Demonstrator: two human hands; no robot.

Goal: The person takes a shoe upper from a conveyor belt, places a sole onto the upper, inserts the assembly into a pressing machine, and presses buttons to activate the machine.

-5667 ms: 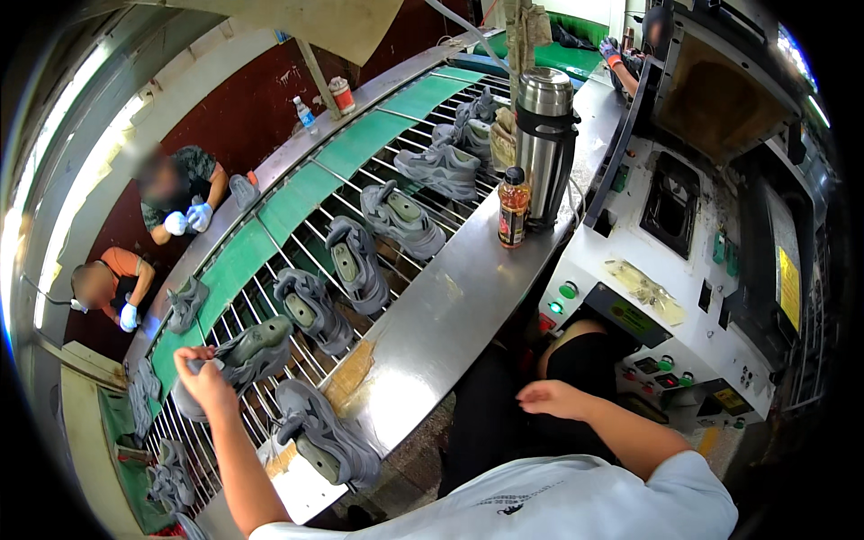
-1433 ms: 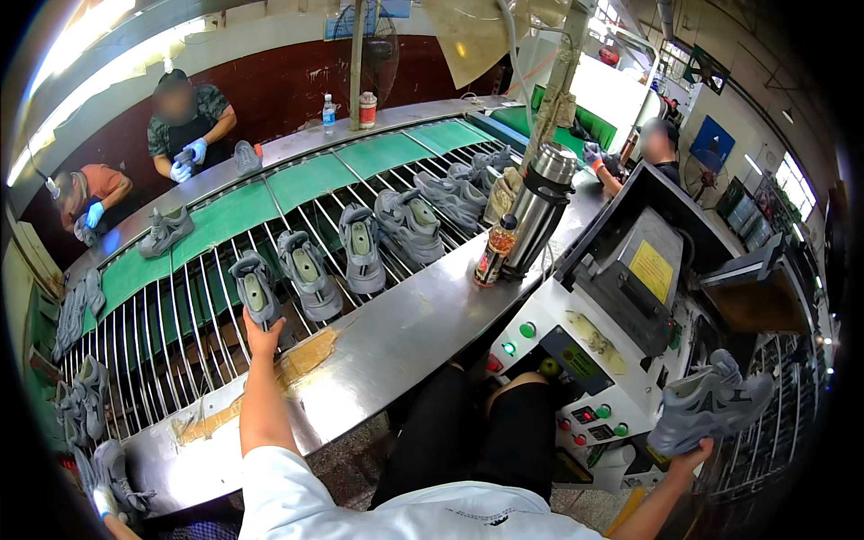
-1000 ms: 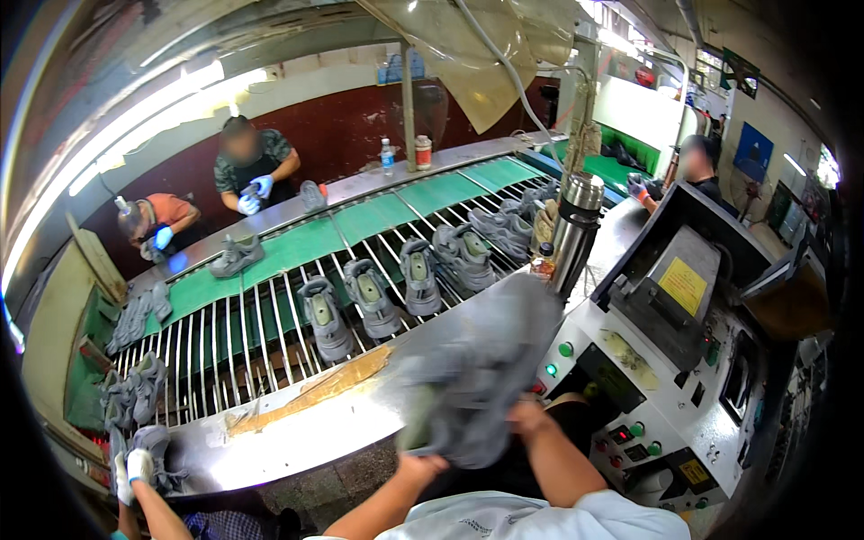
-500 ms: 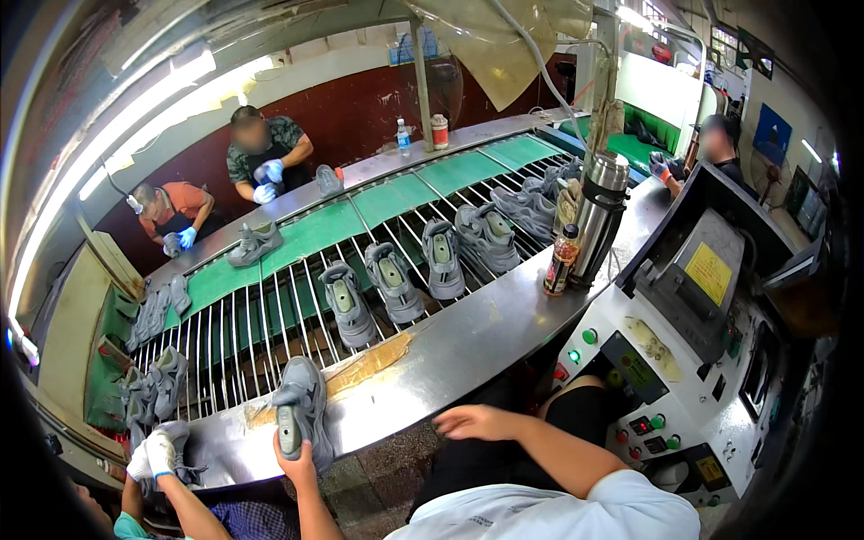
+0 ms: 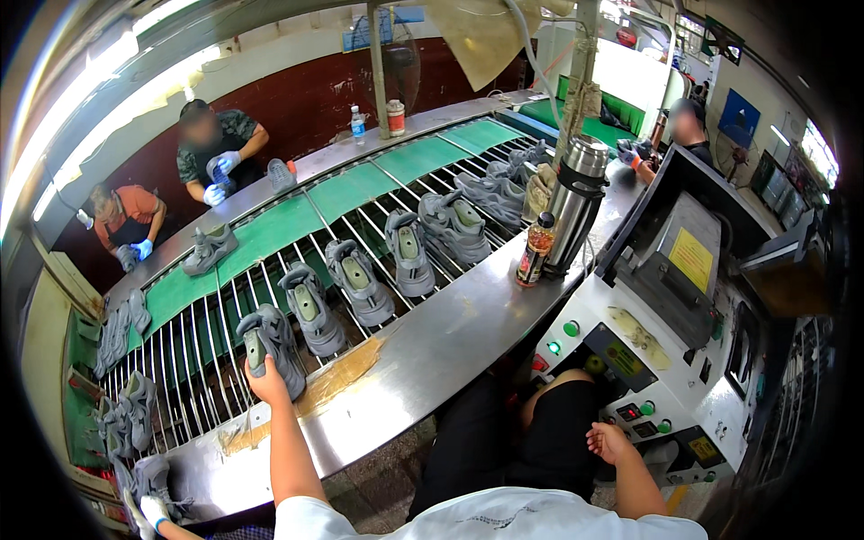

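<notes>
My left hand grips the heel of a grey sneaker with a pale insole. This shoe is at the near edge of the metal rods, left of a row of similar sneakers; whether it rests on them I cannot tell. Right beside it stands another grey sneaker, then a further grey sneaker. Over by the machine's control panel, next to my knee, my right hand is loosely bent with its fingers slightly apart. Nothing shows in it.
A steel ledge borders the rods, bearing a steel thermos and a bottle of dark drink. Green matting covers the far rods. Two people work opposite, another at far right. A co-worker's gloved hand touches shoes at lower left.
My left hand has carried the sneaker from the steel ledge up to the rods, beside the row. My right hand has moved right and down toward the control panel. The view has shifted right.
</notes>
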